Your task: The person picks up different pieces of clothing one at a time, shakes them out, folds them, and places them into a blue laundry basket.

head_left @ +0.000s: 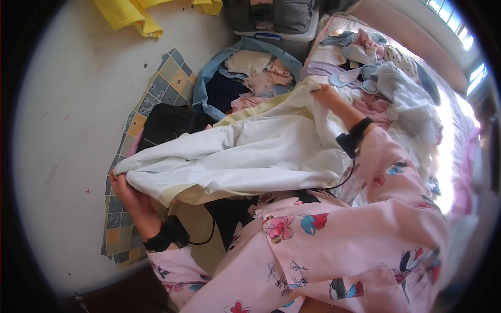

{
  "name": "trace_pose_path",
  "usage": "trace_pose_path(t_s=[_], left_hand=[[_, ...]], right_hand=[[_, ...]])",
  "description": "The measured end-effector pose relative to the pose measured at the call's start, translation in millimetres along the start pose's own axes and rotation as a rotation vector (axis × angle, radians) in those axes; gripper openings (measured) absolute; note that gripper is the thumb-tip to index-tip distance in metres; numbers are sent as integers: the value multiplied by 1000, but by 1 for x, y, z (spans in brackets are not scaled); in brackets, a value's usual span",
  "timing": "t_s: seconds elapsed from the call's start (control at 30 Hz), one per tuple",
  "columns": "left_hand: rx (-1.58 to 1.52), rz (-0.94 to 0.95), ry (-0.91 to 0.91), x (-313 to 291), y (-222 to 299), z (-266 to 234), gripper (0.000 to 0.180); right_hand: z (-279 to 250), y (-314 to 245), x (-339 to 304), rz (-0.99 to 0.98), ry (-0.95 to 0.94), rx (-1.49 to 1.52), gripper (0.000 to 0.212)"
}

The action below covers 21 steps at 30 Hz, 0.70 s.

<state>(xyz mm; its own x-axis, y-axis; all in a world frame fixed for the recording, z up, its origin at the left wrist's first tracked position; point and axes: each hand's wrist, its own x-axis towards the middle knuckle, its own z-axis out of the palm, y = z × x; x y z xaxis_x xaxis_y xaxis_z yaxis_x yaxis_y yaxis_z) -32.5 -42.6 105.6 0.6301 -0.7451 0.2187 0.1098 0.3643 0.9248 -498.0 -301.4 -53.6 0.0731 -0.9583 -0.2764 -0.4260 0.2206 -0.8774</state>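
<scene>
Cloth (pixel 261 151) before basket (pixel 202 91), clothes (pixel 399 86) on bed (pixel 459 117) at right

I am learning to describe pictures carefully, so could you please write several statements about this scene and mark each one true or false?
1. The left hand and the right hand both hold the white cloth. True.
2. The white cloth is gripped only at its middle. False: the hands hold it near opposite ends.
3. A heap of crumpled clothes lies on the right side of the picture. True.
4. The pink shirt is plain. False: the pink shirt has a colourful floral print.
5. The blue-rimmed basket holds only shoes. False: the blue-rimmed basket holds fabrics.
</scene>
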Motion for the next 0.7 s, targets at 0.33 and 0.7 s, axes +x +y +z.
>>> trace_pose_path(t_s=[0.33,0.7], left_hand=[[106,343,342,19,73,-84,12],[1137,-262,317,-138,-75,-283,8]], right_hand=[[-51,-199,-36,-634,-111,860,23],[55,-25,-72,-591,-842,-424,35]])
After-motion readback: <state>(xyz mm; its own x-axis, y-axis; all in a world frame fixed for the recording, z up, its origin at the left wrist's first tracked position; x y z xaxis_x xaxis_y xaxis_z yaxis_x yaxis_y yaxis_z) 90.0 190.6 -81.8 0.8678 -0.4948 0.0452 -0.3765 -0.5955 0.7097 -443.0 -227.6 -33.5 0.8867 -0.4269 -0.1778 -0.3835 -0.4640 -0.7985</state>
